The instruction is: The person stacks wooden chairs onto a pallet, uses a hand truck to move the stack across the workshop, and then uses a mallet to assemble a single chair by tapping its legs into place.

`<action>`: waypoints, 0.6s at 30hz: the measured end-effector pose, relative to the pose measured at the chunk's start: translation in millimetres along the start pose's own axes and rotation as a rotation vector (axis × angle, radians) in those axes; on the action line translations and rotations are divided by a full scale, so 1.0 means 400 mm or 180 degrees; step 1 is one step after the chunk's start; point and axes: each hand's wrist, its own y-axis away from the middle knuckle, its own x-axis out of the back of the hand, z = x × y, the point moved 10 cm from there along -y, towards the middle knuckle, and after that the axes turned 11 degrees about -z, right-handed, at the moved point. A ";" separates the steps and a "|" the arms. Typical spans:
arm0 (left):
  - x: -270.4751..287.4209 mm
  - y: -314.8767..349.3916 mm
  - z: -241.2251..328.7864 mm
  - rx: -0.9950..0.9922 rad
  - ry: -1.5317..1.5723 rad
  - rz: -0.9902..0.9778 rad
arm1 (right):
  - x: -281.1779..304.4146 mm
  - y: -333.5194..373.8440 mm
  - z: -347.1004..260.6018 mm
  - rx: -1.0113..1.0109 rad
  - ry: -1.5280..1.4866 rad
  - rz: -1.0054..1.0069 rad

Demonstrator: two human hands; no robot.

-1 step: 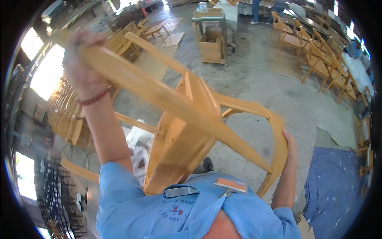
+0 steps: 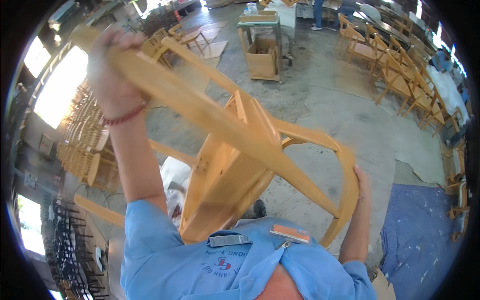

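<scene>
A light varnished wooden chair is held tilted on its side in front of my chest, with its legs pointing to the left. My left hand, raised at the upper left with a red cord round the wrist, is wrapped round one leg near its end. That leg crosses the chair diagonally down to the curved backrest. On the right, my right hand grips the outer edge of the backrest; its fingertips are partly hidden behind the wood. The seat's underside and frame face left.
Several finished chairs stand in rows at the far right. A small cart with cardboard boxes is ahead. Stacked chair parts line the left. A blue sheet covers floor at the right. People work far back.
My left hand and the end of the chair leg have shifted slightly to the right. My right hand keeps its grip on the backrest.
</scene>
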 end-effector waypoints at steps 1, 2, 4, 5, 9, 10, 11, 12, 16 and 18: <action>0.018 -0.011 -0.133 0.0313 0.0188 0.0060 | 0.059 -0.013 0.053 -0.0033 -0.0046 0.0064; -0.004 -0.049 -0.232 0.0552 0.0402 0.0025 | 0.136 -0.046 0.088 0.0045 -0.0122 0.0096; 0.016 -0.115 -0.334 0.0797 0.0401 -0.0410 | 0.141 -0.105 0.151 -0.0221 0.0147 0.0060; 0.054 -0.105 -0.385 0.0874 0.0293 -0.0473 | 0.138 -0.123 0.189 -0.0500 0.0479 0.0142; 0.085 -0.102 -0.586 0.1082 -0.0085 -0.0912 | 0.115 -0.162 0.246 -0.1172 0.1890 0.0371; 0.142 -0.086 -0.618 0.1210 -0.0130 -0.0830 | 0.125 -0.157 0.270 -0.1341 0.2021 0.0315; 0.199 -0.067 -0.645 0.1333 -0.0175 -0.0743 | 0.137 -0.149 0.292 -0.1508 0.2156 0.0256; 0.247 -0.039 -0.683 0.1479 -0.0234 -0.0661 | 0.152 -0.134 0.316 -0.1695 0.2270 0.0187; 0.423 0.135 -0.826 0.1921 -0.1053 -0.0176 | 0.258 -0.096 0.387 -0.2306 0.2192 0.0318; 0.494 0.266 -0.889 0.2249 -0.1592 0.0176 | 0.304 -0.103 0.405 -0.2559 0.2225 0.0351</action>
